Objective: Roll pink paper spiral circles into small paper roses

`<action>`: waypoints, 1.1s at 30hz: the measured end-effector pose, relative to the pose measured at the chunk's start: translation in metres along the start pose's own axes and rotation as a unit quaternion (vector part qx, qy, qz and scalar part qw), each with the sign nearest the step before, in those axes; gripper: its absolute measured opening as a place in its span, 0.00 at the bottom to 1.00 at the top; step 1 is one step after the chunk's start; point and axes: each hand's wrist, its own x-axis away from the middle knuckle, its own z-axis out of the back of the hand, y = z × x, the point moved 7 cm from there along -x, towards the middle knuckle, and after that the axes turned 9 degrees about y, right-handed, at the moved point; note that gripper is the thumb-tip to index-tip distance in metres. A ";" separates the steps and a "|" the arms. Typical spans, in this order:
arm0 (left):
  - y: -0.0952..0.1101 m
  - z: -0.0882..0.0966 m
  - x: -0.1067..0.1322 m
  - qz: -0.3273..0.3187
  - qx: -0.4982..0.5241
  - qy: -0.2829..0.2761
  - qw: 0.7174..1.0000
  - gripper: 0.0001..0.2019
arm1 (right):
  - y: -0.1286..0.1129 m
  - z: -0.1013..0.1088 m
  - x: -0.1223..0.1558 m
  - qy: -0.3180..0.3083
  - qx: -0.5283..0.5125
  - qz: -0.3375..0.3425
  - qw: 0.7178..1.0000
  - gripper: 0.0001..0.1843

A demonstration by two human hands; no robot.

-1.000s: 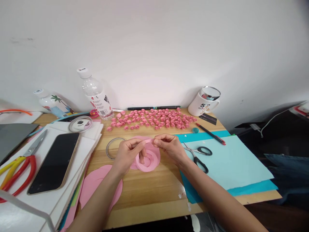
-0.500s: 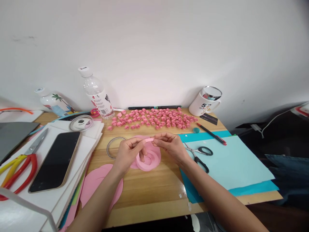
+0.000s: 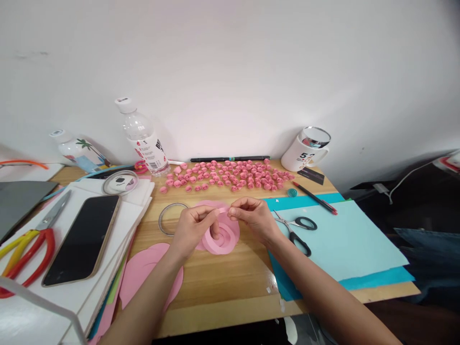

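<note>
A pink spiral paper strip [image 3: 220,247] hangs in loops over the middle of the desk. My left hand [image 3: 194,230] pinches its upper edge, with some fingers inside the loop. The strip's end is pinched between the thumb and fingertips of my right hand [image 3: 253,218]. Pink paper circles [image 3: 151,268] lie under my left forearm, and more pink paper [image 3: 204,203] lies behind the strip. Beyond my hands many small rolled pink paper flowers [image 3: 230,175] are spread along the wall. A roll of tape [image 3: 161,225] lies left of my left hand.
Black-handled scissors [image 3: 300,235] lie on light blue paper [image 3: 352,244] at the right, near a pen [image 3: 316,197] and a white mug [image 3: 302,151]. Left stand a plastic bottle [image 3: 147,143], a phone [image 3: 84,239] and red-yellow scissors [image 3: 39,239] on stacked paper [image 3: 138,206].
Between my fingers the upper part of the strip has turned and now shows narrower. Both hands stay in nearly the same place, still pinching it.
</note>
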 end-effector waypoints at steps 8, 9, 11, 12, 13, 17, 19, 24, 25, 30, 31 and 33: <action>-0.006 0.006 -0.002 0.001 0.007 0.017 1.000 0.10 | 0.004 0.001 -0.002 -0.012 -0.010 -0.019 1.000 0.10; -0.007 0.007 -0.003 0.002 0.009 0.019 1.000 0.10 | 0.004 0.001 -0.002 -0.014 -0.010 -0.021 1.000 0.11; -0.008 0.007 -0.003 0.003 0.009 0.020 1.000 0.10 | 0.003 0.001 -0.001 -0.017 -0.009 -0.021 1.000 0.10; -0.007 0.007 -0.003 0.002 0.006 0.019 1.000 0.11 | 0.003 0.001 -0.001 -0.019 -0.008 -0.019 1.000 0.10; -0.007 0.006 -0.003 0.002 0.002 0.017 1.000 0.12 | 0.002 0.000 -0.001 -0.020 -0.007 -0.018 1.000 0.10; -0.005 0.004 -0.002 0.006 -0.005 0.011 1.000 0.13 | 0.001 0.000 -0.001 -0.015 -0.013 -0.025 0.999 0.12; -0.004 0.003 -0.001 0.010 0.000 0.010 1.000 0.12 | 0.002 0.001 -0.002 -0.010 -0.018 -0.029 0.999 0.13; -0.002 0.001 0.000 0.010 0.001 0.000 1.000 0.12 | 0.005 0.005 -0.004 -0.002 -0.010 -0.026 1.000 0.12; -0.002 0.000 0.000 0.010 -0.001 -0.004 1.000 0.13 | 0.005 0.005 -0.004 -0.001 -0.006 -0.024 1.000 0.12; -0.001 -0.003 0.001 0.007 -0.001 -0.015 1.000 0.15 | 0.003 0.004 -0.003 -0.008 0.010 -0.008 1.000 0.12; -0.001 -0.003 0.001 0.003 -0.001 -0.014 1.000 0.15 | 0.003 0.003 -0.003 -0.010 0.010 -0.008 1.000 0.12; -0.002 -0.002 0.000 -0.003 -0.004 -0.012 1.000 0.15 | 0.004 0.002 -0.003 -0.011 0.001 -0.013 1.000 0.11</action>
